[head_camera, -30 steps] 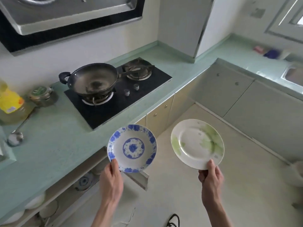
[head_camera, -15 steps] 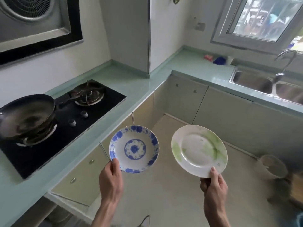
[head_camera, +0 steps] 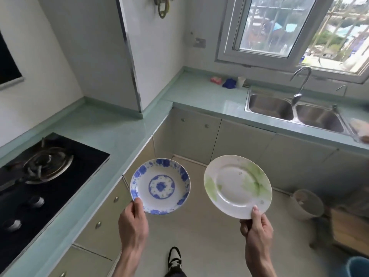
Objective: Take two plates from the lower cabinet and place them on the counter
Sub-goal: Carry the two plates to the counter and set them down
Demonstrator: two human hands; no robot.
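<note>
Since the earlier frames the view has swung from the wok side toward the sink (head_camera: 295,109) corner at one o'clock, while both plates have kept their places in front of the body. Left hand (head_camera: 133,220) pinches the blue-patterned plate (head_camera: 160,186) by its near rim, thumb on top; right hand (head_camera: 256,229) pinches the green-leaf plate (head_camera: 237,186) the same way. Both plates hang over the floor, tilted toward the camera, the blue one just beside the tabletop (head_camera: 111,134) edge at nine o'clock. Fetching looks finished; setting them down remains, probably on the bare stretch between the stove (head_camera: 40,176) and the corner.
</note>
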